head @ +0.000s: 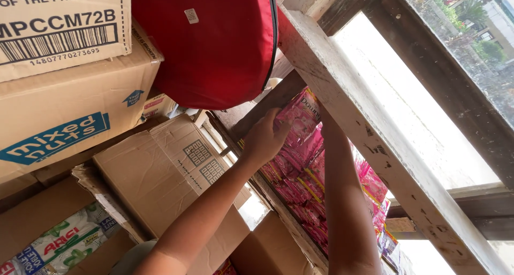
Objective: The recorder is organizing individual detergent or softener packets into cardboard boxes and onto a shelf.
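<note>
A cramped storeroom stood by a bright window, cardboard boxes stacked at the left under a red bag. The left hand was closed on a pink sachet pack at the top of the hanging sachet strips. The right hand was hidden behind the white wooden beam; its grip could not be told. A hard tug might tear a strip loose.

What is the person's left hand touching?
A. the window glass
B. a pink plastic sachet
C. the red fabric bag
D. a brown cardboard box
B: the left hand has its fingers on a pink plastic sachet at the top of the hanging pink strips, apart from the boxes and bag.
</note>
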